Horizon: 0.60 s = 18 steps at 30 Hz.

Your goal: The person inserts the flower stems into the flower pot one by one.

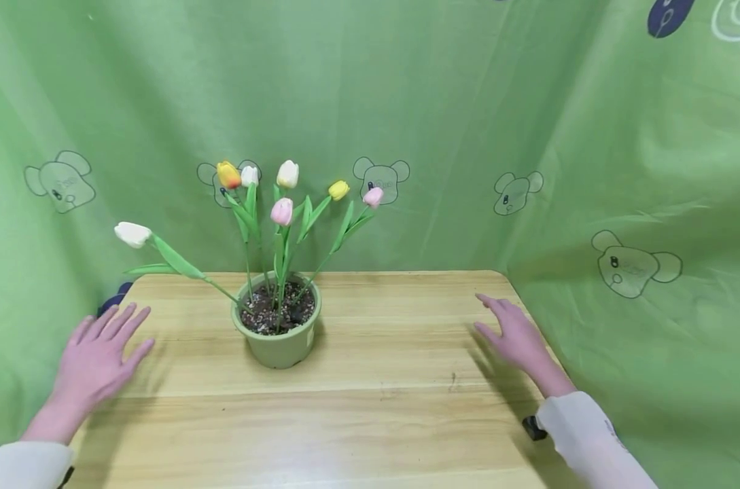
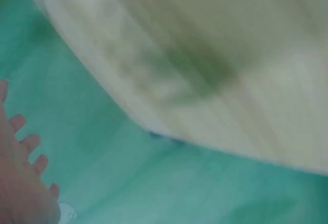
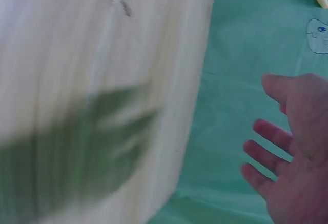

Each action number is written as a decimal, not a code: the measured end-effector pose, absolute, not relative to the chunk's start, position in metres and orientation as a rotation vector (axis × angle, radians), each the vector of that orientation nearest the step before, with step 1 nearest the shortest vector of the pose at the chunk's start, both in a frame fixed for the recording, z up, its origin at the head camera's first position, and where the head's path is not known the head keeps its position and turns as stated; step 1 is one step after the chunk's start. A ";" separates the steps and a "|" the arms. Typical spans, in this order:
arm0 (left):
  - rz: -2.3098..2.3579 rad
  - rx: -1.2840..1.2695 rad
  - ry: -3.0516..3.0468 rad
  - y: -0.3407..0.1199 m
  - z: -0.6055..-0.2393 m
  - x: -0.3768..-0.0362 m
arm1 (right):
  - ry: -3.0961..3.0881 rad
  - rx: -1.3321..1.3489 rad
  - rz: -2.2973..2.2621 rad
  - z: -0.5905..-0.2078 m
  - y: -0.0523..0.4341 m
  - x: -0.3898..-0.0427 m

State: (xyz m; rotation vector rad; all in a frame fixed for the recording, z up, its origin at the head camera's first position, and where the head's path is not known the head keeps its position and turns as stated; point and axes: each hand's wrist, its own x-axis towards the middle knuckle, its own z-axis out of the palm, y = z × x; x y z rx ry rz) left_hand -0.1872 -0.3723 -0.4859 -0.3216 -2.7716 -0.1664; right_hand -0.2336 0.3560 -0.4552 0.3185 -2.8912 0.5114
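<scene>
A green flowerpot (image 1: 280,350) filled with dark, speckled soil (image 1: 266,318) stands left of the table's middle. Several tulips rise from it, among them an orange-yellow tulip (image 1: 228,174), a yellow tulip (image 1: 339,190) and a pink tulip (image 1: 281,212). One white tulip (image 1: 133,234) leans far out to the left. My left hand (image 1: 97,360) hovers over the table's left side with fingers spread, apart from the pot. Over the right side, my right hand (image 1: 515,336) holds nothing, its fingers extended. Both wrist views show the hands (image 2: 23,172) (image 3: 300,147) touching nothing.
The wooden table (image 1: 394,421) carries a few small dark marks (image 1: 453,382). A green curtain (image 1: 443,102) with mouse-like drawings hangs behind the table and along both sides. A dark patch (image 1: 114,299) shows at the table's back left corner.
</scene>
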 end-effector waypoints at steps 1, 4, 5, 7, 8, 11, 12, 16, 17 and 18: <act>-0.146 -0.319 -2.762 -0.375 -0.483 -0.187 | -2.861 0.323 0.498 -0.451 0.356 -0.234; -0.095 -0.309 -2.748 -0.379 -0.475 -0.185 | -2.776 0.331 0.468 -0.441 0.356 -0.236; -0.084 -0.305 -2.748 -0.381 -0.473 -0.185 | -2.752 0.332 0.457 -0.438 0.355 -0.237; -0.063 -0.303 -2.748 -0.382 -0.470 -0.183 | -2.709 0.329 0.430 -0.434 0.354 -0.238; -0.048 -0.304 -2.747 -0.383 -0.469 -0.183 | -2.692 0.324 0.416 -0.432 0.353 -0.238; -0.004 -0.308 -2.747 -0.384 -0.469 -0.181 | -2.652 0.313 0.371 -0.430 0.350 -0.238; 0.012 -0.311 -2.748 -0.384 -0.469 -0.180 | -2.637 0.313 0.352 -0.430 0.349 -0.238; 0.074 -0.320 -2.751 -0.383 -0.472 -0.179 | -2.551 0.360 0.265 -0.435 0.348 -0.239; 0.085 -0.326 -2.749 -0.382 -0.472 -0.179 | -2.522 0.381 0.242 -0.438 0.348 -0.240; 0.097 -0.331 -2.748 -0.382 -0.473 -0.179 | -2.490 0.404 0.221 -0.440 0.348 -0.240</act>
